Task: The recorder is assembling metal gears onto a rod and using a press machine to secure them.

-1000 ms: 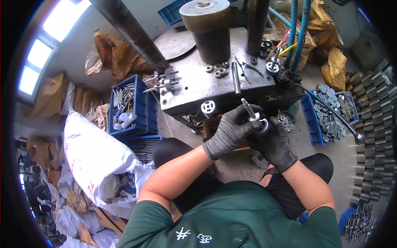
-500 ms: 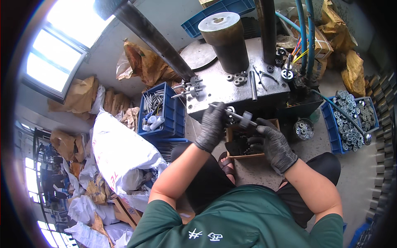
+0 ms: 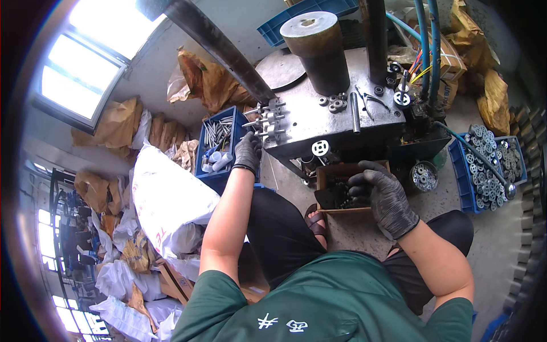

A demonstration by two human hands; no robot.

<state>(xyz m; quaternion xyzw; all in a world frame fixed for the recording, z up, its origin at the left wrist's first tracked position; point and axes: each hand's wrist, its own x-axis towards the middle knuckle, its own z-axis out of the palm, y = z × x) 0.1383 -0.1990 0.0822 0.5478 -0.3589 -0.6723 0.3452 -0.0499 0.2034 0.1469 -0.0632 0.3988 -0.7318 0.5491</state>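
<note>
Filling the upper middle, one steel bench [image 3: 305, 126] carries one thick column [image 3: 319, 71]; bare steel stretches along its front edge between shafts and rod. One blue bin [image 3: 219, 182] sits just beside its left edge, one carton [image 3: 346, 210] below its front. The right hand [image 3: 390, 199], half open with fingers spread, holds nothing near the carton. The left hand [image 3: 247, 153] has its fingers curled at the nearest shaft; I cannot tell whether it grips. Three shafts [image 3: 269, 121] lie side by side at the bench's left edge, long axes running left to right, thin ends pointing left past it where visible. Farther right are one pliers [image 3: 370, 98], one rod [image 3: 355, 114] and several small bearings [image 3: 338, 105].
</note>
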